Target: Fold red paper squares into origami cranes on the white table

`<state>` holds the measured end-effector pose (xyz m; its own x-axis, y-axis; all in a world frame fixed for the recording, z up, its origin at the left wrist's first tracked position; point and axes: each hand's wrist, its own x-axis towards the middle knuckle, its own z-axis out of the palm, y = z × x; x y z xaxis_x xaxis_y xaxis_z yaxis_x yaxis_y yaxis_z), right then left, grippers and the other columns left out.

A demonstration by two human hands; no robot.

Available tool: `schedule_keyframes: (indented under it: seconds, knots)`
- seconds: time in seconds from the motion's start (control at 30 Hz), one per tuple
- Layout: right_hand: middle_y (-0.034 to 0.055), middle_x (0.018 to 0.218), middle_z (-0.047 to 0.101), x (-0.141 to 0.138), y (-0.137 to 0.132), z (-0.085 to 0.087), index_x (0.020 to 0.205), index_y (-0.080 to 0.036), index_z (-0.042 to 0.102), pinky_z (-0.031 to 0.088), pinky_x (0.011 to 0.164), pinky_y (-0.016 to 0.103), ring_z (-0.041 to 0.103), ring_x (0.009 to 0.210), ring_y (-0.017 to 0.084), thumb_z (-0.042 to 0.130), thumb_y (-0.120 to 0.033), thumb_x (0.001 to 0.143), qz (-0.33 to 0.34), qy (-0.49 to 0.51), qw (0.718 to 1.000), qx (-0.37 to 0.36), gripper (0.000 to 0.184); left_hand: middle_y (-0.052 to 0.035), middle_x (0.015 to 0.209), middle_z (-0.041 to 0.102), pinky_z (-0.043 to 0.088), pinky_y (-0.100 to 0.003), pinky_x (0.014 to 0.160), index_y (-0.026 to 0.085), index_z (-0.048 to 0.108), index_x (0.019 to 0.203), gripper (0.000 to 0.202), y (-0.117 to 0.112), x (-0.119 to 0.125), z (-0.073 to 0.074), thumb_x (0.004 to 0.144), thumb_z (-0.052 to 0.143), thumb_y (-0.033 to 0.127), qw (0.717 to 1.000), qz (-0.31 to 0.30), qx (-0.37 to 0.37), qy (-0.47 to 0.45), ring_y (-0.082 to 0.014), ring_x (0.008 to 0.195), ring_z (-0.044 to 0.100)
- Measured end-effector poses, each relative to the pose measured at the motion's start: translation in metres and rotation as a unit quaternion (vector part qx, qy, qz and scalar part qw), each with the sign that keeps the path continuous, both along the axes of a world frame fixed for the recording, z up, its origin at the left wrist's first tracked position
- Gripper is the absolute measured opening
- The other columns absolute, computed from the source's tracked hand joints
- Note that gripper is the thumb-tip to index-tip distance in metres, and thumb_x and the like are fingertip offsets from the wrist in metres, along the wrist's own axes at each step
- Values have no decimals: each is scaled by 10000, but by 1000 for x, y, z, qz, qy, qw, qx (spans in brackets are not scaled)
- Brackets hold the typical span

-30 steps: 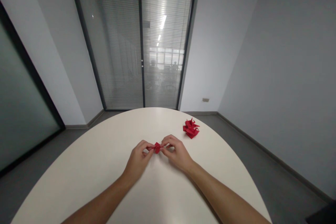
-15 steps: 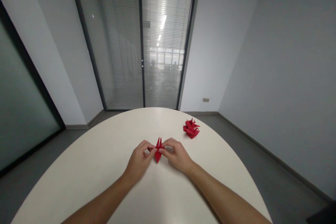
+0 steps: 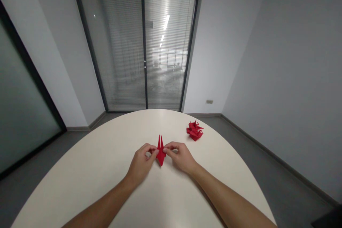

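Note:
A folded piece of red origami paper point(image 3: 160, 155) is held just above or on the table, between both hands. It is a narrow diamond shape, with two thin points side by side at the far end and one broader point toward me. My left hand point(image 3: 144, 157) pinches its left edge between thumb and fingers. On the opposite edge, my right hand point(image 3: 180, 156) pinches it the same way. Beyond my right hand lies a small pile of red folded paper cranes point(image 3: 195, 130).
The round cream table point(image 3: 93, 171) fills the lower view, its curved far edge facing a glass door point(image 3: 168, 78) with blinds. White walls stand on both sides, and a wall socket point(image 3: 210, 102) sits low at the back.
The red paper has turned slightly, its two thin points now reaching farther away and a little left. My right fingers have shifted slightly at its edge; the crane pile stays put.

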<state>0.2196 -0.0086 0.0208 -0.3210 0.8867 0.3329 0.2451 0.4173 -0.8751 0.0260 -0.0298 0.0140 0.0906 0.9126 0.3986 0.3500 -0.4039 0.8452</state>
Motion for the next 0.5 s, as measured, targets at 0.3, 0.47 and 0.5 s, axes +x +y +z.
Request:
schedule_keyframes:
  seconds: [0.3, 0.47, 0.5]
  knots:
    - [47, 879, 762, 0, 0, 1, 935, -193, 763, 492, 777, 315, 666, 817, 199, 658, -335, 884, 4, 7, 1000, -7, 184, -44, 847, 675, 462, -257, 614, 181, 717, 919, 216, 2, -1, -4, 900, 578, 346, 1000, -1, 2, -8, -194, 793, 634]
    - [48, 856, 751, 0, 2, -1, 917, -187, 756, 485, 753, 315, 649, 792, 195, 637, -364, 899, -5, 18, 1000, -7, 213, -61, 931, 686, 484, -255, 635, 182, 716, 989, 231, 0, -1, -3, 894, 562, 326, 1000, -10, 5, -15, -195, 850, 645]
    - [48, 850, 749, 1, 3, -2, 915, -186, 755, 484, 754, 316, 645, 784, 194, 640, -374, 897, -9, 23, 1000, -6, 221, -64, 951, 689, 481, -248, 621, 182, 712, 1014, 237, 0, 0, -2, 886, 561, 312, 1000, -8, 5, -16, -193, 854, 647]
